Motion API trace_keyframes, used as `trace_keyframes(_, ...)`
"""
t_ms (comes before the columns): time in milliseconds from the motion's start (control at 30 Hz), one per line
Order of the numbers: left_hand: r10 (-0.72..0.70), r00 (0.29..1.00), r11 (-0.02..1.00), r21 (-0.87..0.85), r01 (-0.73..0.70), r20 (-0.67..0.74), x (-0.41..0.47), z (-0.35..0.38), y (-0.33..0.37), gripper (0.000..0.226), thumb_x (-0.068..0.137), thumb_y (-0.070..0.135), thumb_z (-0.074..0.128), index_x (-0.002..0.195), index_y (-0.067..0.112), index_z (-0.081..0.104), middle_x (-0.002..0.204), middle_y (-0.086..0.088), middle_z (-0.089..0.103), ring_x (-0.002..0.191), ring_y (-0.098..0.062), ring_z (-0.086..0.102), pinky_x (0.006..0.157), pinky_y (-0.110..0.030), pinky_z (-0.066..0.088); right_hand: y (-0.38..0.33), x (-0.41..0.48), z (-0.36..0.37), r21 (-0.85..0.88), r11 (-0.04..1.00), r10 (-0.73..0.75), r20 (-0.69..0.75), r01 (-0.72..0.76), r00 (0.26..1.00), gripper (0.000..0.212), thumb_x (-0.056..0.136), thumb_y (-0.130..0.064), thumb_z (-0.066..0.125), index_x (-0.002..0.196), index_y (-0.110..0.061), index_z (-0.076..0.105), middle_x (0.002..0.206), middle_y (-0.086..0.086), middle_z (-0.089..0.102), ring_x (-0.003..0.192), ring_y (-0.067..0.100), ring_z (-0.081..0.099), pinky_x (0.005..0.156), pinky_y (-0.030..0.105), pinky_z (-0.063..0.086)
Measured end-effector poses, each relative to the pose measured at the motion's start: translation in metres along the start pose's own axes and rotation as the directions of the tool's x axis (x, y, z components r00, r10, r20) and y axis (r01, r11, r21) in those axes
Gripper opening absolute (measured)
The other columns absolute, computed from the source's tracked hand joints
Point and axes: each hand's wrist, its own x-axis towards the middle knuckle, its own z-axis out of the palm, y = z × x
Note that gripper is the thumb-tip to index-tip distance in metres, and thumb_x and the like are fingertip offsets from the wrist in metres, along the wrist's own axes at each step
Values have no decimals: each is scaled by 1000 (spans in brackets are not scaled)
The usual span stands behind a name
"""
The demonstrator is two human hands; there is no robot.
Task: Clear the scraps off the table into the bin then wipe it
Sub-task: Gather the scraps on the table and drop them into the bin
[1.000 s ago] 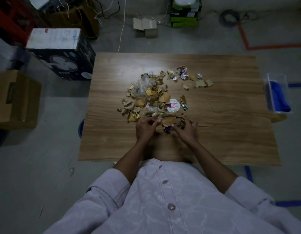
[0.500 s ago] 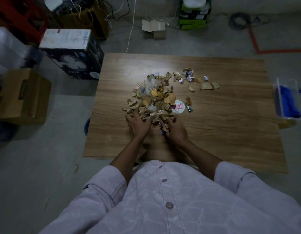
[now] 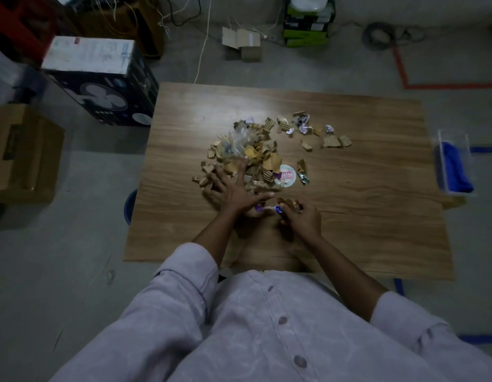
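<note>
A heap of brown cardboard scraps [image 3: 256,155], crumpled clear plastic and a round white lid [image 3: 288,175] lies in the middle of the wooden table [image 3: 363,205]. More loose scraps [image 3: 333,140] trail off to the right. My left hand [image 3: 231,188] lies flat with fingers spread on the near left side of the heap. My right hand [image 3: 301,217] is curled round a few cardboard pieces and a blue-purple wrapper near the table's front. A blue bin rim [image 3: 130,205] peeks out under the table's left edge.
A clear box holding a blue cloth [image 3: 454,166] stands off the table's right edge. On the floor to the left are a dark fan carton [image 3: 101,84] and a brown cardboard box [image 3: 21,153]. Cables and small boxes lie beyond the table.
My left hand has spread out and moved up onto the heap. My right hand has drawn back toward me, gripping scraps.
</note>
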Motion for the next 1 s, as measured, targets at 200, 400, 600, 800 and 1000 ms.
trace_keyframes(200,135,989,959,260,-116,-55,-8,33,-14,82,89,82,35,159,47,8,170,-16,-6,156,-37,-10,112,-75,-15,18,-6,2,5,999,46,7,-46,999,24,85,-35,80,98,-15,76,87,-3,73,83,17,69,74,36,56)
trace_keyframes(400,234,972,948,226,-224,-19,-26,47,-28,65,103,46,45,158,14,28,163,-18,20,146,-39,20,119,-54,7,25,-19,2,51,998,48,-18,-47,999,17,86,-30,79,93,-15,74,83,-5,71,75,11,68,65,29,50)
trace_keyframes(600,384,920,900,253,-354,-79,-22,31,-38,47,94,37,50,124,1,52,117,-24,54,100,-39,50,83,-47,39,21,-22,4,201,970,140,-12,-135,990,12,89,-24,77,93,-14,71,91,4,73,68,6,66,57,19,51)
trace_keyframes(800,135,982,961,-221,-163,-135,-41,15,-28,29,100,21,56,115,-3,50,109,-25,54,102,-38,50,78,-38,34,10,-13,13,104,988,116,-15,-114,993,16,91,-30,72,94,-14,67,90,1,65,86,19,59,70,27,37)
trace_keyframes(1000,29,993,889,-451,-79,-117,-64,6,-25,26,100,19,59,114,-2,50,105,-24,64,96,-41,62,68,-33,32,14,0,19,84,996,38,-43,-34,998,18,92,-32,70,102,-17,71,101,4,73,94,22,65,75,29,44)
